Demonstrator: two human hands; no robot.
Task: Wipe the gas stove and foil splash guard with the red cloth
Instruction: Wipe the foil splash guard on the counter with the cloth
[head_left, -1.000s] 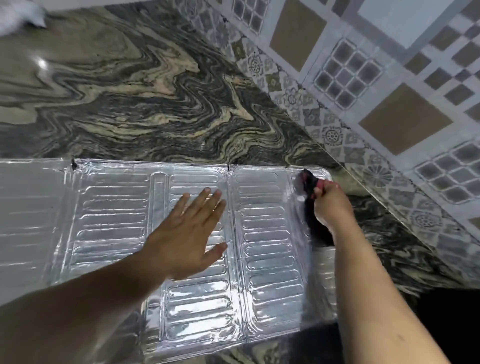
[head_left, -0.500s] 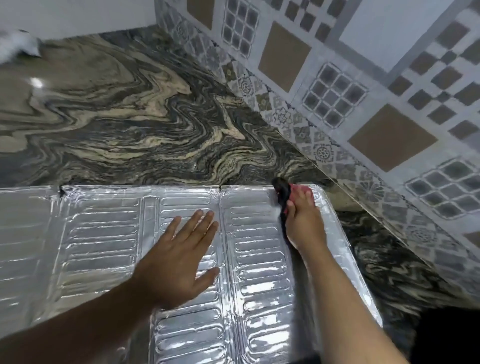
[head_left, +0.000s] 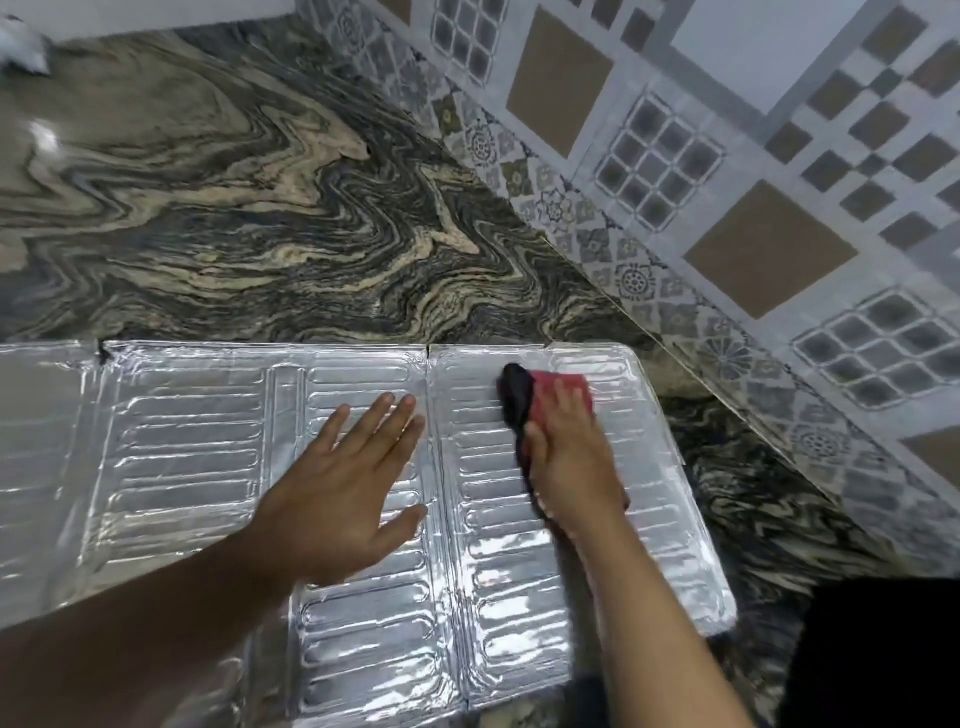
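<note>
1. The ribbed silver foil splash guard (head_left: 197, 467) lies flat on the swirled dark marble counter (head_left: 234, 218); the left hand (head_left: 343, 493) rests on it, fingers straight and slightly spread, holding it steady.
2. The right hand (head_left: 569, 457) presses the red and black cloth (head_left: 540, 395) onto the panel, the cloth bunched under and just ahead of its fingertips; whether the fingers curl round it cannot be told.
3. The wiper should stroke along the ribs, lightly, as thin foil probably dents.
4. No gas stove is in view.

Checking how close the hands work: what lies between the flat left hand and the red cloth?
Head view: only bare foil splash guard, with a fold seam, between left hand and red cloth.
</note>
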